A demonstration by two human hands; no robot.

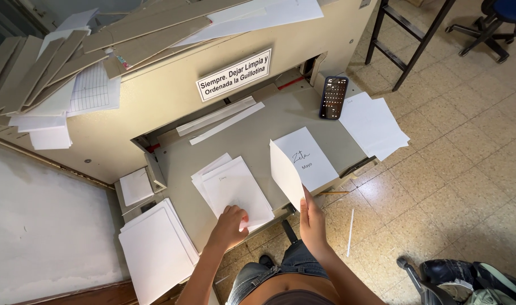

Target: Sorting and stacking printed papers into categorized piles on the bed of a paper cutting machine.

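Resting on the near edge of the grey metal surface (252,121) of a beige paper-cutting machine, the left hand (231,225) lies with its fingers (239,217) spread flat on a small stack of white paper sheets (235,186), pressing rather than gripping. The right hand (312,217) is raised just off the front edge of the surface, its fingers closed in a pinch on the lower corner of a single white sheet (285,176) that stands almost upright and curls slightly. Right behind that sheet, near the front right corner of the surface, lies a white sheet with dark handwriting (310,158). A black smartphone with a lit screen (333,97) lies at the far right edge, beside a loose pile of blank white sheets (373,124) that overhangs the right edge. Two narrow white paper strips (221,120) lie near the back of the surface. A thicker pile of white paper (156,248) sits on a lower ledge at the left, and grey cardboard boards (99,48) are heaped on top of the machine.
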